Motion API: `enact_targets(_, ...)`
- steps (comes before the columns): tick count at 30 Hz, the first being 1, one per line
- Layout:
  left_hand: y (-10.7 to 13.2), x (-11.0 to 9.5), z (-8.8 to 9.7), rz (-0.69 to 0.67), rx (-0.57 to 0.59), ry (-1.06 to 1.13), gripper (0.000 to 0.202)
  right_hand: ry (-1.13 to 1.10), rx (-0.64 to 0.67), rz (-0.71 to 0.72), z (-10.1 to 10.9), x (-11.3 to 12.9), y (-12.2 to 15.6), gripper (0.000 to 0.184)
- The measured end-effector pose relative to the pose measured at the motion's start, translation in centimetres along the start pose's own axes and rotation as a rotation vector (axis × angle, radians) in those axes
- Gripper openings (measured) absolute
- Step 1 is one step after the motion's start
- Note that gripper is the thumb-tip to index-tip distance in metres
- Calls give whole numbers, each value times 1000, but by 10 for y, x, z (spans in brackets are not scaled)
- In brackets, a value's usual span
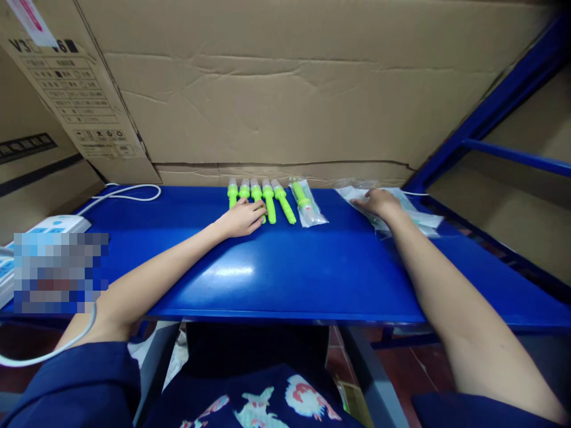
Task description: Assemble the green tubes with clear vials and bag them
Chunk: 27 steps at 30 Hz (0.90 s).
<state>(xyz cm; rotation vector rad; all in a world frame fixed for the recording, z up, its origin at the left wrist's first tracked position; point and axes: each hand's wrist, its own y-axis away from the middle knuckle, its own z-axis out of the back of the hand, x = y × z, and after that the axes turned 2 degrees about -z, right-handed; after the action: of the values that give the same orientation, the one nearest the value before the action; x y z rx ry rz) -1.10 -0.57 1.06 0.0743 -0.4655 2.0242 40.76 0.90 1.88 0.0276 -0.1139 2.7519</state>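
Observation:
Several lime-green sticks with translucent heads point(288, 213) lie in a row at the back of a blue table. My left hand point(243, 219) lies over the lower ends of the left sticks, its fingers loosely spread and none of the sticks clearly gripped. Beside the row, another green stick sits in a clear plastic bag point(316, 217), head toward me. My right hand point(381, 205) rests on a pile of flat clear plastic bags point(426, 223), with fingers apart and pointing left. Its palm side is hidden.
A white power strip point(56, 224) with cables stands at the left, near a pixelated patch. Cardboard panels point(285, 107) wall off the back. A blue metal frame point(477, 107) slants up on the right. The blue table point(285, 273) ends in front of my lap.

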Motion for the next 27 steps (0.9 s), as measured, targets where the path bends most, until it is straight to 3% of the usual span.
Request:
enact_targets(3,0,-1,2,5,16,-3,35,-16,83,-32,2,6,3,70)
enact_targets(8,-1,-3,5,21,36,2,36,-8,93,46,10,13,11,46)
enact_targets(13,-1,-4,4,24,36,9,36,32,-11,60,23,24,28,41)
enact_targets(18,-1,-3,3,25,45,-6,36,70,-199,102,34,47,48,41)
enact_targets(21,-1,-4,4,29,51,-12,36,28,-351,247,36,67,61,41)
enact_targets(27,-1,-4,4,25,57,-23,37,-147,-481,890,24,104,87,28)
